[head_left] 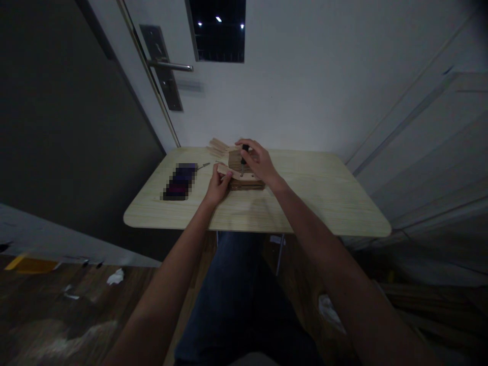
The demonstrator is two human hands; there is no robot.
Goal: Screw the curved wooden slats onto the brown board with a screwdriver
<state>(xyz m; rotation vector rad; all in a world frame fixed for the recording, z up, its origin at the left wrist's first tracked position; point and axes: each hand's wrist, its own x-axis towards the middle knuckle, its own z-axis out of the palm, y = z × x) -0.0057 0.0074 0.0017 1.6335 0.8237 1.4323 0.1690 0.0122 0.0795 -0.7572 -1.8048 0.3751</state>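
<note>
My right hand [259, 161] grips the black handle of a screwdriver [245, 148], held nearly upright. Its tip meets a pale wooden strip [247, 176] that has dark holes in it. The strip's left end is pinched by my left hand [218, 187], between thumb and fingers. Under the strip is a brown block [247, 186], perhaps stacked cardboard or wood. Behind it a brown piece [234, 160] is partly hidden by my right hand. More pale wooden strips [218, 147] lie at the table's back edge.
The light wooden table [316, 198] stands against a white door with a metal handle [171, 66]. A pixelated dark flat object [180, 182] lies on the left, with a thin metal tool [204, 165] beside it. White scraps [115, 277] lie on the floor.
</note>
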